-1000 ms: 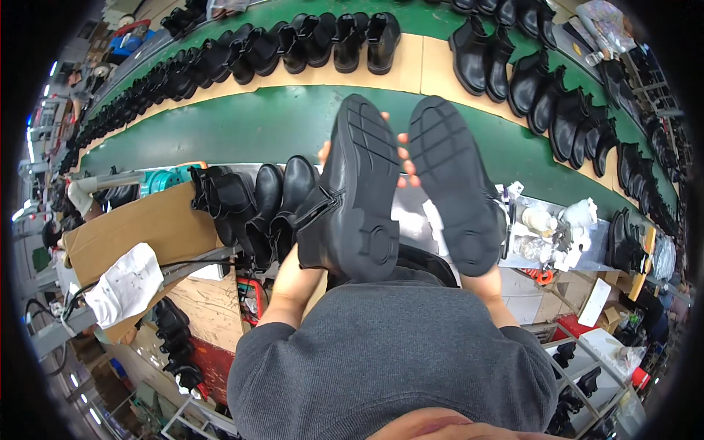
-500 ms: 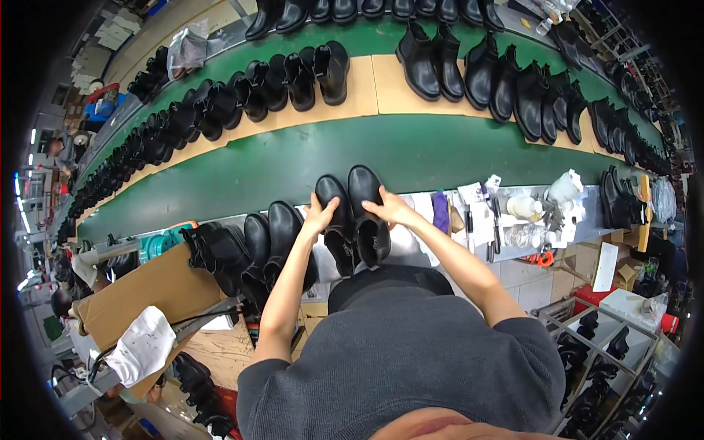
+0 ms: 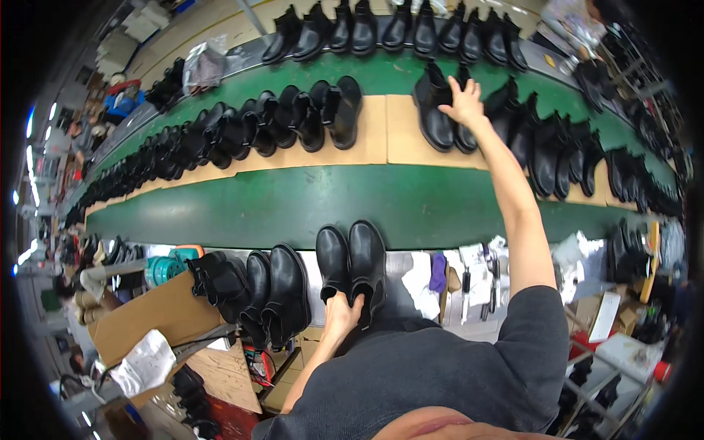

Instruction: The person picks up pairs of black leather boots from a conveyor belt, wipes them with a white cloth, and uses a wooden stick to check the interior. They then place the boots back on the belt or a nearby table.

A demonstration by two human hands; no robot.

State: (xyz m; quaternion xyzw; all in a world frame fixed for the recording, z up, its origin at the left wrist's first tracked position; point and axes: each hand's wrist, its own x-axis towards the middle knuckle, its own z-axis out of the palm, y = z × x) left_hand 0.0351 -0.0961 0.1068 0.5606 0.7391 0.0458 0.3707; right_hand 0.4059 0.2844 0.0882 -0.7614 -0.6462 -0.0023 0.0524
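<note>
A pair of black ankle boots [image 3: 352, 260] stands upright at the near edge of the green conveyor belt [image 3: 242, 209], toes pointing away from me. My left hand [image 3: 342, 314] grips the heels of this pair from behind. My right arm stretches far forward across the belt. My right hand [image 3: 463, 103] closes on the top of another black boot pair [image 3: 442, 114] standing on the tan middle strip [image 3: 385, 139], among a long row of similar boots.
Several more black boots [image 3: 264, 290] stand left of the near pair on the workbench. A cardboard box [image 3: 150, 315] lies at the left, with a teal object [image 3: 165, 265] behind it. Rags and small tools [image 3: 458, 275] lie to the right. Boot rows fill the far belt.
The boots I held up sole-first came down onto the belt's near edge. My right hand left them and reached out to the far boot pair; my left hand stayed at the heels.
</note>
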